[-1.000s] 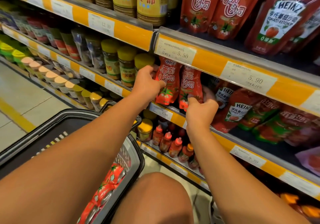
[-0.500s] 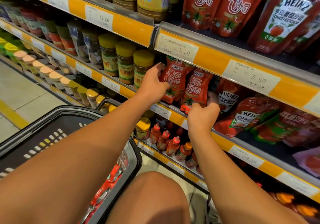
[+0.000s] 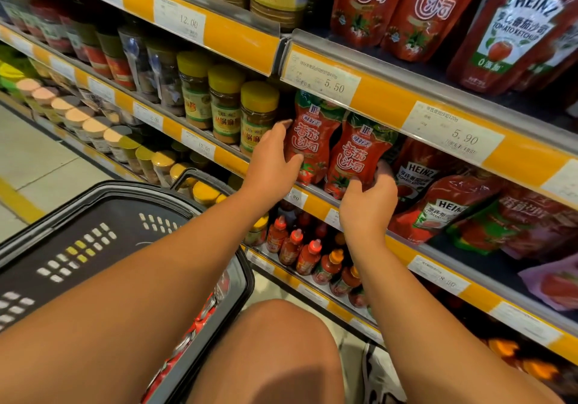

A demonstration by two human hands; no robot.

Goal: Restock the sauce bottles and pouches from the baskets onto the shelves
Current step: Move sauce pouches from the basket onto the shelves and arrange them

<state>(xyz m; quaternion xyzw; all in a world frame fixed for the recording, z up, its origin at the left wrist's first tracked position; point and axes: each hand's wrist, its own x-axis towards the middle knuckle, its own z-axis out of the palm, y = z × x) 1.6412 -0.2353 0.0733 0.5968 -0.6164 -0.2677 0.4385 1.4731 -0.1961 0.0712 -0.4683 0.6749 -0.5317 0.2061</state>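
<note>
- Two red pouches stand side by side at the front edge of the middle shelf (image 3: pixel 316 191), under the 5.50 price strip (image 3: pixel 322 80).
- Left hand (image 3: pixel 275 166) wraps the left pouch (image 3: pixel 308 141): fingers round its left side, thumb on its face. Looks like steadying more than a hard grip.
- Right hand (image 3: pixel 367 206) grips the lower part of the right pouch (image 3: pixel 356 156), fingers curled round its right side and behind.
- Handling, by judgement: soft film, liquid fill, light to moderate weight. Body sags if pinched high, so take it low at the base or by both side seams. Glossy, likely a bit slippery.
- Room: tight. Yellow-lid jars (image 3: pixel 258 113) touch or nearly touch the left pouch; slumped ketchup pouches (image 3: pixel 438 203) lean in just right of the right pouch. Headroom under the strip is small, pouch tops tuck behind it.
- Shelf lip is low; a pouch set too far forward could tip off.
- Basket (image 3: pixel 200 213) sits below left, more red pouches (image 3: pixel 194 325) visible in it.
</note>
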